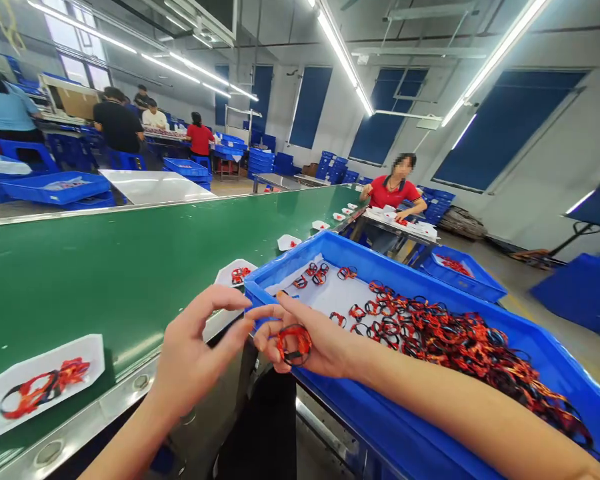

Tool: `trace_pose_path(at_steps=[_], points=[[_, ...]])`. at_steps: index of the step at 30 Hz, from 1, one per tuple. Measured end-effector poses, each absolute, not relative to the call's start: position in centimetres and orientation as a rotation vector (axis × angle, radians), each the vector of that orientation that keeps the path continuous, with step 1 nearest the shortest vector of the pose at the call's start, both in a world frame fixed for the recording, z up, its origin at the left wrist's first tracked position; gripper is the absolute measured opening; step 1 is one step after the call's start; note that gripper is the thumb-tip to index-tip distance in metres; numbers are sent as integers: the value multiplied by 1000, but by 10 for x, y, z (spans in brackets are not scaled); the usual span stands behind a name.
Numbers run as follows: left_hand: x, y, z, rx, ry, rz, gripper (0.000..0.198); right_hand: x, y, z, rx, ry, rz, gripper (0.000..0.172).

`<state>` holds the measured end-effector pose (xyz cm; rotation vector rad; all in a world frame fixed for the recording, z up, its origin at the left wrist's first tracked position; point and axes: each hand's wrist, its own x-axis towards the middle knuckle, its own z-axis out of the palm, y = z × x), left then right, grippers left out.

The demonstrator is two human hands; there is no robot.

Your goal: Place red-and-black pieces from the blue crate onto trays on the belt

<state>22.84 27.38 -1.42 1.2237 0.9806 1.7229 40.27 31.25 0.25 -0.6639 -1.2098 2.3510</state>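
Note:
My right hand [313,343] pinches a looped red and black woven bracelet [294,343] between its fingers and thumb, over the near rim of a blue plastic tray [360,257]. My left hand [195,350] is beside it, fingers apart, its fingertips close to my right fingers and holding nothing. Inside the tray lies a tangled heap of similar bracelets [455,333], with looser ones scattered on a white sheet [325,293]. To the left, a green conveyor belt [105,280] carries white cards, one bearing a red and black bracelet [43,390].
A metal edge [80,417] runs along the near side of the belt. Further cards sit along it. A co-worker in a red shirt [393,190] sits at a table at the far end. A blue crate [460,273] holds red bands, and stacked blue crates and other workers stand beyond.

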Motion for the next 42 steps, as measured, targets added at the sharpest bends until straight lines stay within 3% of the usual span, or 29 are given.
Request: trace_pose_path(at_steps=[3, 9, 14, 19, 42], points=[[237, 258, -15, 1173, 831, 1568, 37, 402, 314, 0, -670, -1170, 2331, 48], [253, 254, -27, 1238, 785, 1490, 34, 402, 314, 0, -674, -1106, 2320, 49], [249, 263, -25, 645, 676, 1578, 7, 400, 311, 2, -647, -1267, 2308, 57], [237, 275, -31, 215, 502, 1500, 21, 397, 307, 1, -673, -1350, 2275, 60], [242, 281, -56, 268, 507, 1340, 16, 394, 302, 2, -681, -1454, 2229, 60]])
